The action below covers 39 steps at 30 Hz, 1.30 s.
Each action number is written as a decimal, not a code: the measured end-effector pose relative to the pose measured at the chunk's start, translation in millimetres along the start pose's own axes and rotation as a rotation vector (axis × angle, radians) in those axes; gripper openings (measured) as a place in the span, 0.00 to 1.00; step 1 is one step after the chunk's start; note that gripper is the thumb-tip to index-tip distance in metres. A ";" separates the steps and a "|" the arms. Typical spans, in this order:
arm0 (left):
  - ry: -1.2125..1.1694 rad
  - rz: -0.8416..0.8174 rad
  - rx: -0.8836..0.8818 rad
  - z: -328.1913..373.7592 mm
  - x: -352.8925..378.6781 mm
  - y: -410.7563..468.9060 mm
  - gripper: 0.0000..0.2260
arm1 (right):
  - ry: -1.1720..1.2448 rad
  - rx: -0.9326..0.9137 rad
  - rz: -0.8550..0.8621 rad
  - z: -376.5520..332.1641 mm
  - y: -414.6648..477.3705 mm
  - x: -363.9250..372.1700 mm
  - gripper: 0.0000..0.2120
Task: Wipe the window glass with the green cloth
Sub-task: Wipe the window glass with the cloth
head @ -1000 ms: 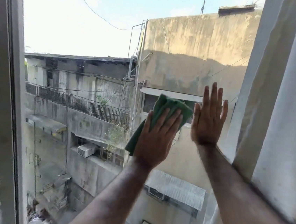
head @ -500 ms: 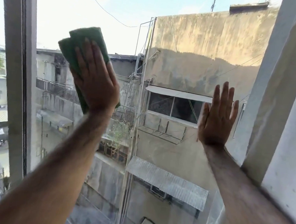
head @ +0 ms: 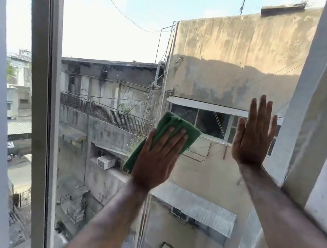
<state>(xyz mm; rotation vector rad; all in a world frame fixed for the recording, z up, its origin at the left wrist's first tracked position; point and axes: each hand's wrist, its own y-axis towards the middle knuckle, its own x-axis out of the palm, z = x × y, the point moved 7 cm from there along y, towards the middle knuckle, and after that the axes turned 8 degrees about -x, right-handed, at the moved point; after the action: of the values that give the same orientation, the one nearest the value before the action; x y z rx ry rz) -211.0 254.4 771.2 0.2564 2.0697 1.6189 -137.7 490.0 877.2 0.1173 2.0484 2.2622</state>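
**Green cloth mid-pane, flat-palm wipe under way**

Head view, only one available.

Green cloth (head: 174, 134) pinned to window glass (head: 111, 37) under left hand (head: 158, 155). Fingers extended and together, palm flat, nothing curled around the fabric: pressed, not gripped. Folded into a pad, sticking out past the fingertips up and to the right, a strip trailing below the thumb side. Flat palm likely chosen to spread pressure over a wide patch and keep the pad from bunching.

Right hand (head: 253, 133) just right of the cloth hand, apart from it, a little higher. Fully open, fingers up and nearly together, holding nothing. Appears laid flat on the pane close to the right jamb (head: 308, 119); actual contact not certain from this angle. Probably a brace: steadies the body and the sash against the push of the wiping arm.

Both forearms reaching forward and up from below, left one crossing toward centre.

Left of the cloth hand, well apart: vertical frame post (head: 39, 110). Beyond it, more frame and street.

Through the glass behind both hands: weathered concrete buildings (head: 236, 60), railing, awnings, AC units. Faint haze and streaks low on the pane beneath the left wrist, hard to tell whether dirt on the glass or the facade beyond.

Judgement: wiping in progress, centre zone under the pad now; the area up-left of the hand and the low band look like remaining work. Risk: cloth slipping out from under an ungripped palm on a fast stroke.
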 end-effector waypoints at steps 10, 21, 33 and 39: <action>-0.077 0.223 -0.922 -175.6 -89.1 83.4 0.26 | 0.004 0.016 -0.007 -3.0 -2.5 3.6 0.28; -0.133 0.132 -0.091 62.8 -24.4 125.2 0.26 | -0.009 0.008 -0.002 0.2 -0.7 3.0 0.27; -0.018 0.001 -0.429 -133.4 -50.3 -18.0 0.25 | 0.012 0.029 -0.043 -4.9 -0.7 -0.4 0.29; -0.056 0.226 -0.840 -169.6 -98.5 132.6 0.26 | 0.003 0.025 -0.019 -6.3 -1.5 0.0 0.28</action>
<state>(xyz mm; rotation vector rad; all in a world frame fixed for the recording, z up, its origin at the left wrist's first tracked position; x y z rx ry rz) -229.4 103.0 952.1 0.2320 1.1897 2.4133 -138.4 483.9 875.1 0.0959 2.0708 2.2278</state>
